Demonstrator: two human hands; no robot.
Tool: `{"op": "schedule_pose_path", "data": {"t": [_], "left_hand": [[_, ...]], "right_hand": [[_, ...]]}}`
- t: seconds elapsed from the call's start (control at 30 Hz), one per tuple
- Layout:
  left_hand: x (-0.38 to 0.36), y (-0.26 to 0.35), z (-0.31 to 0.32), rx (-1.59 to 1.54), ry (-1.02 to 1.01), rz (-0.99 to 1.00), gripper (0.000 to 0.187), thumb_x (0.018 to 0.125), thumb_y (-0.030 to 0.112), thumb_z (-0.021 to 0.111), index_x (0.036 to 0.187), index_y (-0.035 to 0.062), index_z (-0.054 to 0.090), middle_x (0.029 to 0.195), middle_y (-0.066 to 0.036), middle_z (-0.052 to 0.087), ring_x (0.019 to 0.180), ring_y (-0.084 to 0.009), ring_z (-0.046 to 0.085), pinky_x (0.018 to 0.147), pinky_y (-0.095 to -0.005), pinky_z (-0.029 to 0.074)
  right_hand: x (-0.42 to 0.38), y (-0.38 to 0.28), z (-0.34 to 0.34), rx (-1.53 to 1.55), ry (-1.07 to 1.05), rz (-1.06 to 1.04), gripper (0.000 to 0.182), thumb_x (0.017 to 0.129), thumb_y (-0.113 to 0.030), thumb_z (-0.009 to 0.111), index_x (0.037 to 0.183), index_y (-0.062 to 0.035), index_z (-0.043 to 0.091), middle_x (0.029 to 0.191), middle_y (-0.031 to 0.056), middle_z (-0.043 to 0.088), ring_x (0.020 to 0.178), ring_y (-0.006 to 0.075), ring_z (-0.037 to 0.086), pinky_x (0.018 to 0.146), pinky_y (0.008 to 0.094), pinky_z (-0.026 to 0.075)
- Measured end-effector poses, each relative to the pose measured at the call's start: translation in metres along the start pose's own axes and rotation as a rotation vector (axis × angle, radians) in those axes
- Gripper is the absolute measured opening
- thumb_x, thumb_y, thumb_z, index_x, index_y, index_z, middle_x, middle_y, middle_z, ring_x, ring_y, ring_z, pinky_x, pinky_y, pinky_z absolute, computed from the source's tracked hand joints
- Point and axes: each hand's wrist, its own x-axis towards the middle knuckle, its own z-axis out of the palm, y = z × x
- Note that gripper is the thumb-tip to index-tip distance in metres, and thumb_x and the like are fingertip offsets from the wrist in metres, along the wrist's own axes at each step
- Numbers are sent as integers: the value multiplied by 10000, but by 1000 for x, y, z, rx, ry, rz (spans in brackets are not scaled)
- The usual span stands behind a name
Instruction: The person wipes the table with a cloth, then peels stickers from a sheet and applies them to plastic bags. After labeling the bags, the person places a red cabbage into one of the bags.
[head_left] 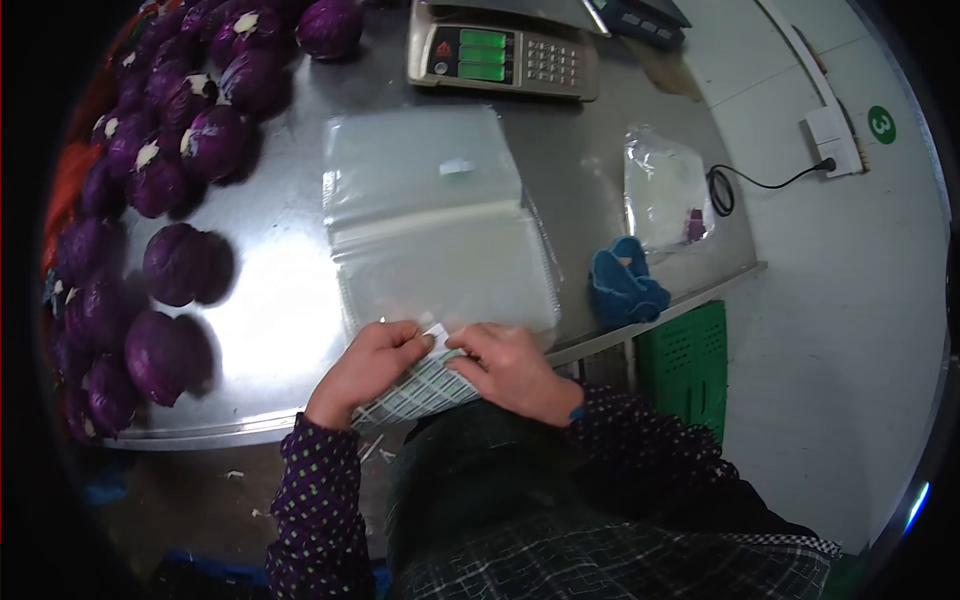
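My left hand (378,362) and my right hand (512,368) meet at the table's front edge, fingers closed in a pinch. A small white paper label (437,336) shows between their fingertips, with both hands gripping at it. Under the hands lies a sheet with a green and white grid pattern (425,390), its edge hanging toward my body. Just beyond my fingers, a stack of clear plastic bags (440,265) is spread flat. A small white label (457,167) lies on its far part.
Many purple cabbages (172,265) crowd the left side of the metal table (270,210). At the back stands a weighing scale (510,60) with green displays. To the right are a blue cloth (627,283), a clear bag (665,190), a black cable (750,180) and a green crate (685,365).
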Motion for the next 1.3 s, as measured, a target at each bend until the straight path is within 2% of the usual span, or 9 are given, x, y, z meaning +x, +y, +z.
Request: {"op": "schedule_pose_path", "data": {"t": [0.23,0.37,0.47,0.63,0.77,0.97,1.13,1.2,1.3], "left_hand": [[-3,3,11,52,116,44,288,909,218,575,776,-37,593,560,-79,479,564,-118,442,551,-321,395],[-4,-2,13,72,104,41,281,910,212,571,784,-39,592,561,-106,480,554,-139,446,556,-330,401],[-3,1,15,96,120,69,272,910,199,569,782,-41,585,561,-124,479,547,-149,444,561,-337,405],[-6,-1,20,121,140,173,254,931,171,567,777,-30,580,654,-55,518,629,-100,455,590,-290,403],[-6,2,18,172,99,74,220,922,161,568,823,-34,589,696,-93,540,658,-146,514,608,-312,426],[-36,25,39,236,-89,404,174,882,154,568,794,5,573,708,-170,520,754,-336,569,681,-429,450],[-3,15,19,112,65,47,265,927,219,551,828,-23,595,690,-178,558,633,-274,553,635,-382,455],[7,16,7,115,21,-49,285,956,225,552,999,-44,634,710,-11,592,661,-76,500,615,-272,433],[7,15,9,-24,58,-88,264,958,227,547,968,-16,650,690,23,556,644,-67,477,600,-252,418]], "right_hand": [[-1,-4,-15,-190,63,-209,98,762,-39,705,842,-29,649,745,92,599,695,235,623,644,312,504],[32,13,-61,249,14,469,81,801,-87,689,803,-6,688,690,82,636,638,175,623,614,293,492],[61,50,-50,360,8,529,129,796,-85,709,863,18,668,705,53,657,623,82,583,584,263,475],[72,74,-46,-165,-13,626,250,690,-224,788,799,-37,662,777,87,653,718,206,636,644,320,502],[51,71,-48,-399,-36,-306,325,671,-298,753,866,-79,614,928,51,576,924,275,557,753,372,461],[36,73,-14,-276,-159,-189,129,795,-201,637,821,-75,630,843,44,573,896,263,554,768,360,450],[84,58,-65,65,-152,153,114,838,-159,633,834,-46,620,815,96,609,754,269,586,682,341,487],[101,57,-89,279,-40,276,117,833,-154,645,845,-42,614,794,112,601,706,276,587,651,327,492],[74,33,-82,168,-221,-28,126,812,-113,664,850,-29,578,755,134,605,668,289,600,624,328,485]]}}
